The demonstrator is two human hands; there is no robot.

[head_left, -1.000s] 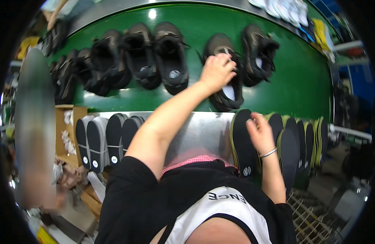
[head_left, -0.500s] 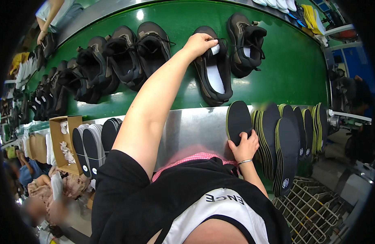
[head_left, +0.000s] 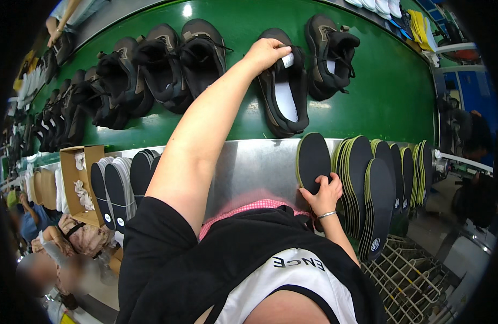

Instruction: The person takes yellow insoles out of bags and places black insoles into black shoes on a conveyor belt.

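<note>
Head view: left hand (head_left: 266,53) is raised to the green conveyor belt (head_left: 378,92), its grip closed on the heel collar of a black low-top shoe with a pale insole showing inside (head_left: 285,89). That shoe lies on the belt with its opening facing outward, toe pointing down toward the belt's lower edge. A black lace-up shoe (head_left: 329,54) sits just beside it on the right; a row of black and dark brown shoes (head_left: 152,70) runs along the belt to the left.

Right hand (head_left: 323,195) is lower, at the brushed metal panel (head_left: 249,167) below the belt's lower edge. Its grip is narrow, fingers curled around the bottom end of a black foam insole with a green edge (head_left: 313,161), which stands upright against the panel. A stack of similar black insoles with green edges (head_left: 376,189) stands on edge just to the right. Further black insoles (head_left: 119,181) stand at the panel's left end, next to an open cardboard box (head_left: 76,186). A wire basket (head_left: 411,281) is at lower right.
</note>
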